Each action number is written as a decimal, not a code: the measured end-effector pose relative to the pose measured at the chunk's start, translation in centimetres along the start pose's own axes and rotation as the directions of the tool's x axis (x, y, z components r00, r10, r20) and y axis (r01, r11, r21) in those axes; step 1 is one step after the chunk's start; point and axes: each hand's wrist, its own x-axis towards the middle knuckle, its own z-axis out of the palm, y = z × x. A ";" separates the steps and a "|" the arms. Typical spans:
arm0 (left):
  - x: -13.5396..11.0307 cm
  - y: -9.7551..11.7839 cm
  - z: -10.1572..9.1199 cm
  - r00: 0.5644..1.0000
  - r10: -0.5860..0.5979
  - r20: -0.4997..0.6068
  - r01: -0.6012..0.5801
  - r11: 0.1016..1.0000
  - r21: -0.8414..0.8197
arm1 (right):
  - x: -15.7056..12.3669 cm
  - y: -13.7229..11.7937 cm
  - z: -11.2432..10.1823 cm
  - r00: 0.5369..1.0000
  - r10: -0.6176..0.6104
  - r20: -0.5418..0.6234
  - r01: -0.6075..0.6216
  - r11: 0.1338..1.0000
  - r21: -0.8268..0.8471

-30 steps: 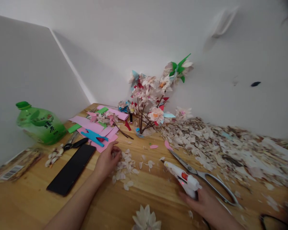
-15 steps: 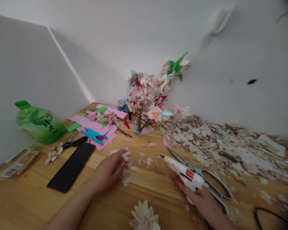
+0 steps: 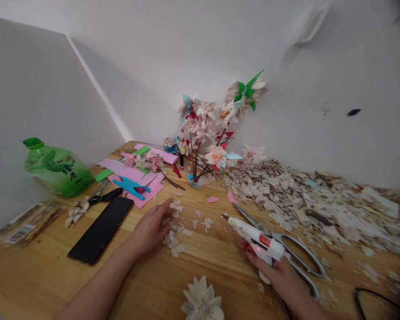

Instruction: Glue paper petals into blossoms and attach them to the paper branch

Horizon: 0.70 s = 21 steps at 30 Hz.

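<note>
The right hand (image 3: 277,272) is closed round the glue gun (image 3: 256,237), nozzle held off the table (image 3: 213,262) beside the scissors (image 3: 286,251) — likely to spare the wood — while the left hand (image 3: 150,229) lies palm-down, fingers loosely stretched over loose petals (image 3: 175,242), grip unclear.

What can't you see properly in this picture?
All head view.
Left hand: whether it pinches one of the petals, hidden under its palm.
Right hand: its grip, covered by the glue gun.
Paper flower: cut off by the bottom edge.
Green bottle: writing too blurred to read.
Package: blurred, at the left edge.
</note>
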 end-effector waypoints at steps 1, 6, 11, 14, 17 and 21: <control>-0.1 0.1 -0.1 1.000 -0.014 -0.021 0.014 1.000 0.000 | 0.0 -0.1 0.0 1.000 0.002 -0.007 -0.002 1.000 0.005; -0.7 1.5 -1.1 1.000 0.007 -0.007 -0.007 1.000 -0.022 | -0.1 -0.5 0.0 1.000 0.016 -0.019 -0.015 0.999 0.036; -1.1 2.3 -0.7 0.973 0.157 0.171 -0.149 0.987 -0.057 | -0.2 -0.8 0.1 0.998 0.064 -0.005 -0.063 0.993 0.096; -1.0 1.5 -0.6 0.989 0.117 0.095 -0.116 0.993 -0.020 | -0.3 -1.0 0.2 0.999 0.045 0.003 -0.045 0.994 0.095; -1.0 0.4 -1.3 0.999 0.044 0.012 -0.044 0.999 0.010 | -0.3 -1.1 0.3 0.999 0.035 0.028 -0.038 0.993 0.115; -1.2 -0.1 -3.1 0.998 -0.067 0.016 0.067 0.998 -0.020 | -0.2 -0.6 0.1 0.997 0.065 0.052 -0.072 0.986 0.153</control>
